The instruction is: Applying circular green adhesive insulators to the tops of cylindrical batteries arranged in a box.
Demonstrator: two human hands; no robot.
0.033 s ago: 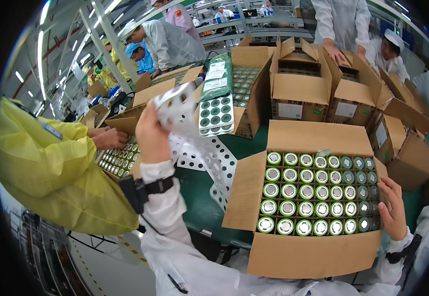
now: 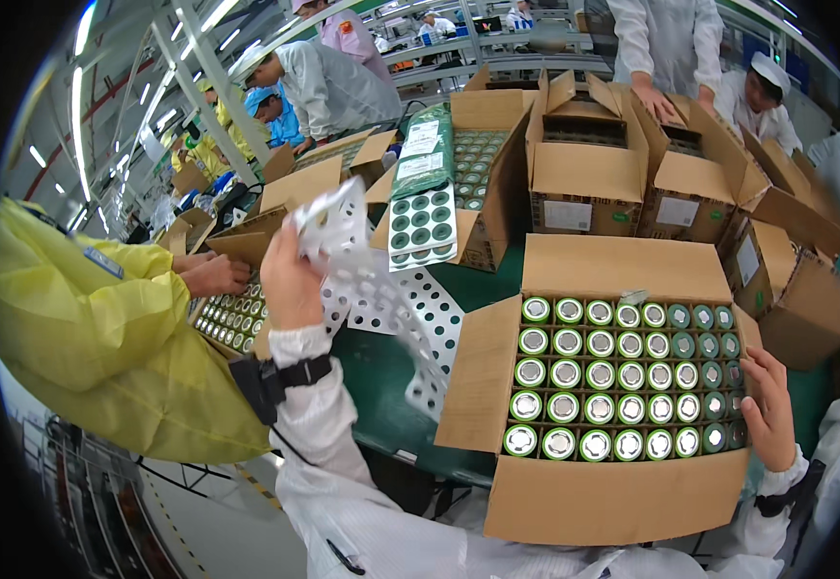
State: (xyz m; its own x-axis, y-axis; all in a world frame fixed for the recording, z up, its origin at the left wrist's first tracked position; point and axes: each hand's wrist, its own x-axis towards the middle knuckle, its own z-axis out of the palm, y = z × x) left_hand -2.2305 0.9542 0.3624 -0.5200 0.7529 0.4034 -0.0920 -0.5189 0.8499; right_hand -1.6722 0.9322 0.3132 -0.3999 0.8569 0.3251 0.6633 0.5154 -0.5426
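Left hand (image 2: 290, 280): raised at about 9 o'clock, fingers closed on the top edge of a white perforated sheet (image 2: 381, 304), lifted clear of the box.
Right hand (image 2: 770, 410): at 3 o'clock, fingers loosely curled, resting on the right rim of the open carton (image 2: 613, 502); holds nothing that I can see.
Sheet position: hangs from the left hand down toward 6 o'clock, draped over the carton's left flap (image 2: 473, 381) and the green table (image 2: 377, 381).
Sheet handling: looks thin, light and floppy, since it bends under its own weight. Round holes all over, so it would probably tear or crease if pinched between holes. Best held along a solid edge, ideally at two corners.
Carton contents: cylindrical cells (image 2: 623, 376) with green sleeves, upright in a tight grid, metal tops showing. Likely heavy as a full box.
At 12 o'clock: a second tray of cells (image 2: 422, 227) leaning on another open box (image 2: 483, 183); more cartons (image 2: 589, 169) behind it.
At 9 o'clock: a co-worker in a yellow sleeve (image 2: 101, 318), hands at a neighbouring tray (image 2: 232, 314).
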